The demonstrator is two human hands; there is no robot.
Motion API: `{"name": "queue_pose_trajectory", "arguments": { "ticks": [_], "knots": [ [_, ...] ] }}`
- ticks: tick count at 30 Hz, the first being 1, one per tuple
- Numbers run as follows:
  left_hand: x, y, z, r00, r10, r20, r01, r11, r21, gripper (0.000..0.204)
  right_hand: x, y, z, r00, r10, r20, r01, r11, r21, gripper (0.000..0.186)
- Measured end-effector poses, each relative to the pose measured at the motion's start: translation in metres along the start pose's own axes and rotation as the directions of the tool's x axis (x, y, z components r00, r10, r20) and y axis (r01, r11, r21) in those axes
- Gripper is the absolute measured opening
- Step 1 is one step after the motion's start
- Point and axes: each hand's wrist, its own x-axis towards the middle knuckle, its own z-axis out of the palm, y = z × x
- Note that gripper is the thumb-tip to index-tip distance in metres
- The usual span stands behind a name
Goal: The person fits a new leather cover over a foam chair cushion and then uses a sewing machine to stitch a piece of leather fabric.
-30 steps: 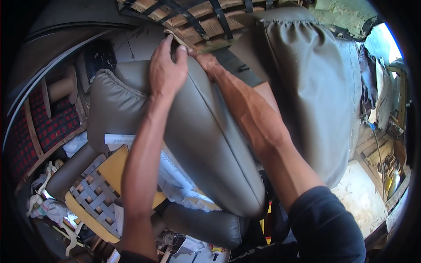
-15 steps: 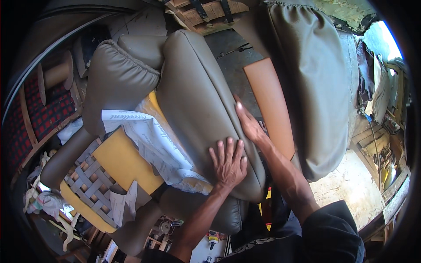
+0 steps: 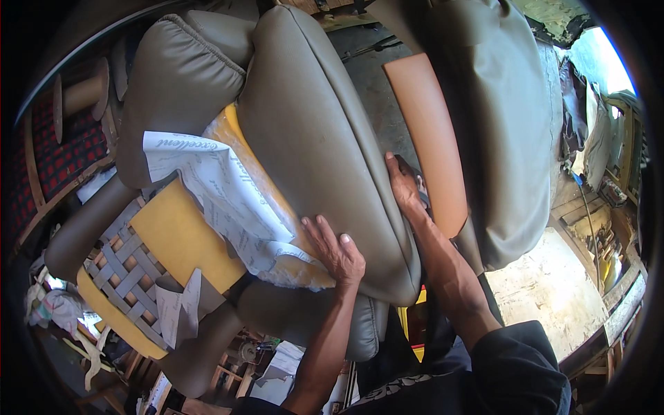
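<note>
A grey-brown leather-look seat cushion (image 3: 315, 131) lies tilted across the middle, its yellow foam and white fluffy padding exposed along the left side. White printed backing of a loose cover flap (image 3: 225, 183) is folded over there. My left hand (image 3: 337, 256) rests on the cushion's lower left edge beside the padding, fingers extended and apart. At the opposite long edge, my right hand (image 3: 404, 183) presses against the cushion's side, thumb along the seam. Its other fingers are partly hidden; it appears open.
Left of the cushion stands a chair frame with woven webbing (image 3: 131, 259), a yellow foam panel (image 3: 187, 235) and brown padded arms. An orange-brown curved panel (image 3: 432, 145) and another large covered cushion (image 3: 508, 138) lie right. A pale board (image 3: 546, 283) is at lower right.
My left hand has slid from the cushion's top to its left edge near the padding. The right hand's fingers have bent more. Cushion and chair appear higher and further left in view.
</note>
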Motion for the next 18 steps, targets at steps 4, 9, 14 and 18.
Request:
{"name": "queue_pose_trajectory", "arguments": {
  "ticks": [4,9,14,18],
  "knots": [
    [-0.003,0.002,0.001,0.999,-0.031,0.023,0.033,0.997,-0.072,0.066,0.012,0.003,-0.005,0.985,0.169,0.018,-0.168,0.983,-0.07,0.104],
    [0.0,0.003,0.005,1.0,0.026,-0.015,-0.027,0.998,-0.048,0.066,0.016,0.008,-0.002,0.982,0.063,0.179,-0.078,0.993,0.083,0.107],
    [-0.026,0.005,0.003,0.998,0.033,0.056,-0.037,0.998,0.057,0.064,0.004,0.017,-0.018,0.998,0.064,0.003,-0.063,0.988,-0.139,0.1],
    [-0.06,-0.007,-0.005,0.997,0.045,0.067,-0.046,0.999,0.018,0.063,-0.037,0.084,-0.015,0.975,-0.208,-0.076,0.188,0.959,-0.21,0.099]
  ]
}}
